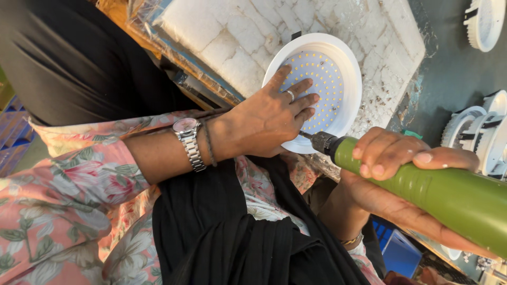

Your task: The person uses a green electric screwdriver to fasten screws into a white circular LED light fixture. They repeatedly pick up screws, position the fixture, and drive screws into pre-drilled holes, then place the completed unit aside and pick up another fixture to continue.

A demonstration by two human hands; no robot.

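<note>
A round white lamp housing (pixel 346 63) with a disc of several small yellow light dots lies on a white foam block (pixel 237 31). My left hand (pixel 266 119) presses flat on the disc, fingers spread, a ring on one finger and a steel watch on the wrist. My right hand (pixel 401 163) grips a green electric screwdriver (pixel 449 192). Its metal tip (pixel 311 137) touches the housing's near rim, just below my left fingers.
More round white lamp housings (pixel 478 132) stand at the right on the dark surface, another (pixel 486 21) at the top right. A blue box (pixel 396 250) sits below my right arm. Black cloth and a floral sleeve fill the lower left.
</note>
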